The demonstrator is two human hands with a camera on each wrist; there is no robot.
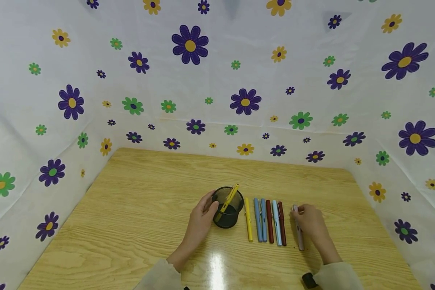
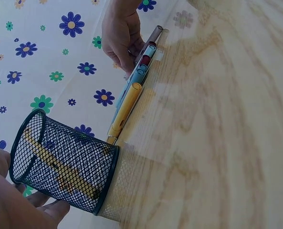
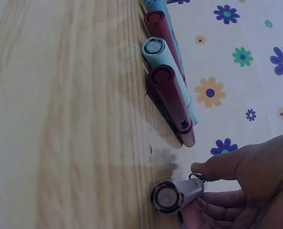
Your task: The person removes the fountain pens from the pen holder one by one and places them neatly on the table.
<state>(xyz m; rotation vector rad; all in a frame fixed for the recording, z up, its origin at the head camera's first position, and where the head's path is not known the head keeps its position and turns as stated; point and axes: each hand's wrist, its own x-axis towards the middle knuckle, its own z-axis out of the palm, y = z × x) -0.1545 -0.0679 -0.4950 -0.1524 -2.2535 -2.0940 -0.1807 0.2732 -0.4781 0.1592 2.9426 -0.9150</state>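
Note:
My left hand [image 1: 200, 219] grips the side of a black mesh pen cup [image 1: 226, 222], which stands upright on the table. Inside it a yellow pen [image 1: 231, 196] leans with its upper end above the rim. The left wrist view shows that pen through the mesh [image 2: 65, 174]. Over on the right, my right hand [image 1: 311, 219] pinches a greyish-pink pen [image 1: 300, 238] near its clip end, thumb by the clip. The pen's near end [image 3: 167, 197] faces the camera in the right wrist view, close over the wood.
Between the hands lies a row of pens: a yellow one [image 1: 249, 221], two blue ones [image 1: 257, 221], a dark red one [image 1: 270, 221], a light blue one [image 1: 277, 225] and another dark red one [image 1: 282, 227]. Flower-printed cloth [image 1: 210, 80] encloses the wooden table [image 1: 130, 225] at back and sides.

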